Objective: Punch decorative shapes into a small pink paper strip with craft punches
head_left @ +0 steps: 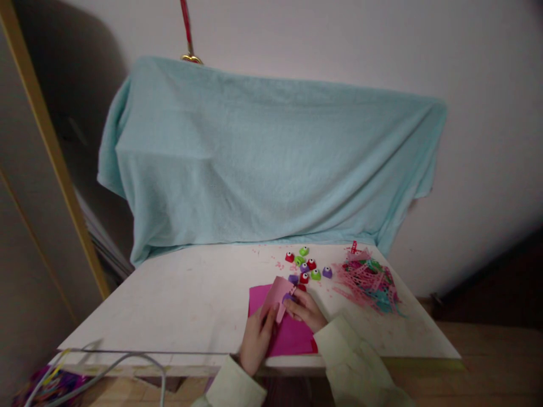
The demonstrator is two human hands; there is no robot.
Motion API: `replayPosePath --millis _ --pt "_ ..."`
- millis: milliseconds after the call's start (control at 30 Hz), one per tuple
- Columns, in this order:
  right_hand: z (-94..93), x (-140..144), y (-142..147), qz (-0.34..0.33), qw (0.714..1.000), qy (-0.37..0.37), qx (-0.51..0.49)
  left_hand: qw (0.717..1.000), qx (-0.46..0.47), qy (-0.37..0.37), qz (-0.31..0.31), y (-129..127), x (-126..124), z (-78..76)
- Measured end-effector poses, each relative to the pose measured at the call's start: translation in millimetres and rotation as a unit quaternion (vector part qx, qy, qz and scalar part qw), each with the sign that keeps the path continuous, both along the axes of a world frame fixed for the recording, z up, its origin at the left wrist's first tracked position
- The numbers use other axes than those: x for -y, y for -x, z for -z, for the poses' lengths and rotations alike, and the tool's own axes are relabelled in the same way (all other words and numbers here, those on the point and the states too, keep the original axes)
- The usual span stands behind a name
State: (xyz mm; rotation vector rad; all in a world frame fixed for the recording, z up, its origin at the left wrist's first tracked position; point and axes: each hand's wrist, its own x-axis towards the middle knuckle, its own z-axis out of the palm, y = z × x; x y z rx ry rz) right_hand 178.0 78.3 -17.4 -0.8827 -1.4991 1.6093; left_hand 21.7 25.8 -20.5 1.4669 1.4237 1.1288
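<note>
My left hand [255, 338] pinches a light pink sheet of paper [275, 293], tilted above the table. In my right hand [309, 312] is a small purple craft punch [289, 298], set against the sheet's right edge, where a few cut-outs show. Beneath both hands lies magenta paper [292, 340], with a bit of red paper at its lower right corner. Just beyond the hands sits a cluster of several small punches with eye-like spots, among them a red punch [304, 278], a green punch [315, 275] and a purple punch [327, 272].
Punched paper strips [369, 280] in pink, green and blue are heaped on the right of the white table [178, 305]. Tiny pink paper bits [279, 265] lie near the punches. A light blue cloth [271, 158] hangs behind. Grey cable [144, 357] loops at the front left edge.
</note>
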Motion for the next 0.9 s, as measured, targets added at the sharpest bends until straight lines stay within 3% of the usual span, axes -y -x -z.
replayPosePath --millis 333,900 --pt "-11.6 5.7 3.9 -0.028 0.999 -0.019 0.009 1.000 -0.021 -0.006 -0.014 0.1 -0.4 2.4" --pt "-9.2 3.8 2.1 -0.012 0.999 -0.021 0.030 0.999 -0.036 0.004 -0.008 0.7 0.6 1.7"
